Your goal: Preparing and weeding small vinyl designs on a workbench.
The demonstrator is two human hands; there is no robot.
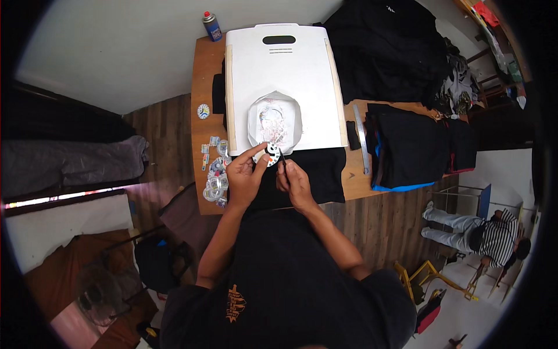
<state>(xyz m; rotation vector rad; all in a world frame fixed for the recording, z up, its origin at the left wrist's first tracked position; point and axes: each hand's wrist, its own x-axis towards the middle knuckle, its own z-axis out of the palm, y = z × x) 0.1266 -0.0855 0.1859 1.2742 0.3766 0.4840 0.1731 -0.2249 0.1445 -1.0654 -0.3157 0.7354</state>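
Close to the wearer's body, above a black cloth on the wooden worktop, the left hand has its thumb and forefinger closed on a white disc with coloured marks and a dark centre; right beside it, the right hand is curled round a slim dark tool, its upper end at the disc's edge; which kind of tool, I cannot tell. Just beyond the disc, a many-sided white paper tray holds pale scraps; it rests on a large white board with a handle slot at its far end. Left of the hands lies a cluster of clear round pieces; further up that edge, another patterned disc lies apart; to the right, a metal ruler lies near folded dark clothes; beyond, a blue can with a red cap stands near the wall; far right, another person in a striped top stands.
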